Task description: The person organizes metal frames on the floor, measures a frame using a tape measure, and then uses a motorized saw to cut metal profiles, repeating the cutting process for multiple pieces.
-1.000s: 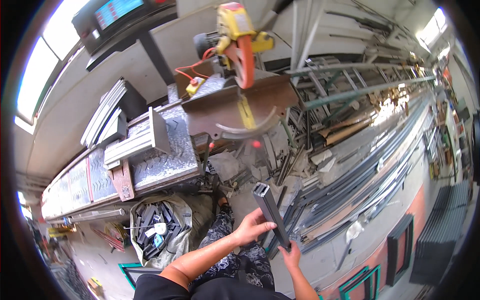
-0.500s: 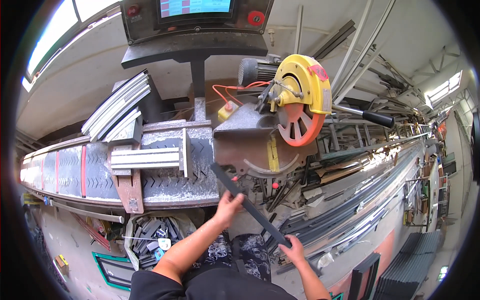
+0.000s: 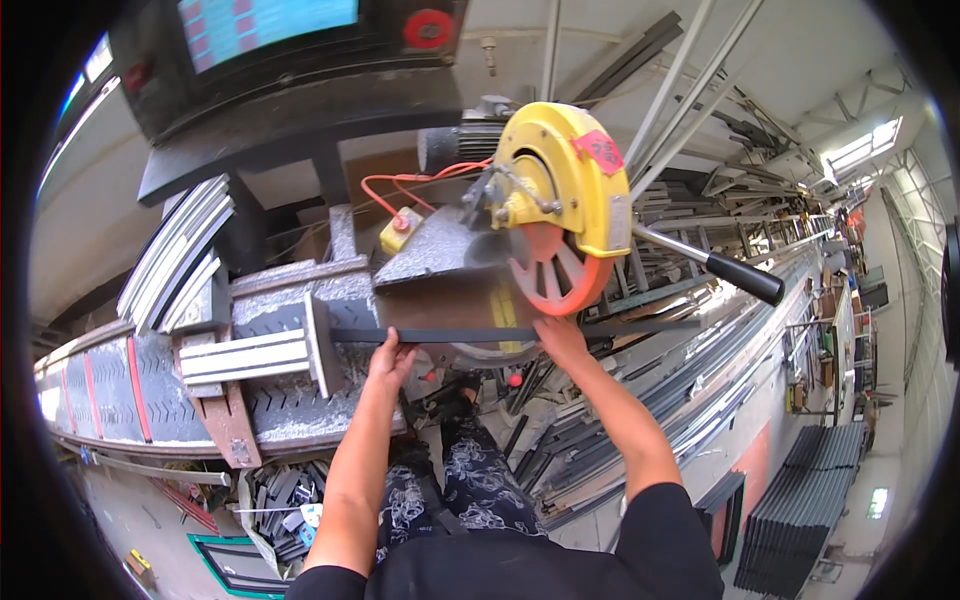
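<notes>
A long dark grey metal bar (image 3: 460,336) lies crosswise over the saw's table, its left end at the upright stop plate (image 3: 322,345). My left hand (image 3: 388,362) is closed around the bar near that end. Just below the orange saw blade (image 3: 560,275), my right hand (image 3: 562,342) grips the bar farther right; its fingertips are partly hidden. The blade sits under a yellow guard (image 3: 575,170), raised above the bar. A black-ended lever handle (image 3: 745,277) sticks out to the guard's right.
A dusty conveyor-like bed (image 3: 110,385) with a clamped block runs left. Above it hangs a control panel with a screen (image 3: 270,28). Long metal profiles (image 3: 640,410) cover the floor at right. A bin of offcuts (image 3: 285,505) stands lower left.
The bar has gone from a slant in front of me to lying level across the saw table, against the stop plate. Both hands moved forward with it, and the view shifted.
</notes>
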Available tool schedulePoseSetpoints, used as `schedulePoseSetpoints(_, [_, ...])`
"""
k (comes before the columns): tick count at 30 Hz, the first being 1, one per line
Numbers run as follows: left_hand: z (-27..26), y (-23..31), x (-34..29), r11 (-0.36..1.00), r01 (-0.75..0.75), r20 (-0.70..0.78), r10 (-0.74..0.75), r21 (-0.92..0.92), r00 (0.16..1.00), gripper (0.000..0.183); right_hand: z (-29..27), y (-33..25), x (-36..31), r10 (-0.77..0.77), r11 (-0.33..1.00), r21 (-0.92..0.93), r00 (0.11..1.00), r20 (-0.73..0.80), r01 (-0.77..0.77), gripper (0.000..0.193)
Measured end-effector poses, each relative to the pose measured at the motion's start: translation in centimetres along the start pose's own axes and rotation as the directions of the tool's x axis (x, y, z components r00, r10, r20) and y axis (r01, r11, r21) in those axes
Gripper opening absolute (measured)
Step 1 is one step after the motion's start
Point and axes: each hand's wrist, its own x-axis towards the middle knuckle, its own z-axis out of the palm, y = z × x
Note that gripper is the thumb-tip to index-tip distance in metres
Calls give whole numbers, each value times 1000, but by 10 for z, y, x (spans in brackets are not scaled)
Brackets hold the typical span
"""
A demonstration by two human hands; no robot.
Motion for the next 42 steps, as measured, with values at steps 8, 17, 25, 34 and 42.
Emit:
schedulePoseSetpoints(8, [19,6,23,993,-96,-178,83,-64,981,38,-62,-5,80,-234,972,-228,191,-953,52,21])
schedulePoseSetpoints(17, [32,6,24,991,-131,-271,116,-39,956,33,-39,3,76,-321,945,-322,389,-863,64,24])
schedulePoseSetpoints(25, [29,6,27,990,-131,-269,113,-50,956,33,-41,12,82,-433,900,-417,339,-835,123,21])
schedulePoseSetpoints(34, [15,-8,10,980,-192,-88,187,-47,978,38,-41,28,78,-590,795,-605,288,-754,46,28])
schedulePoseSetpoints(42, [16,-28,-39,959,-282,-30,281,-19,959,41,-51,23,74,-543,836,-441,380,-749,326,25])
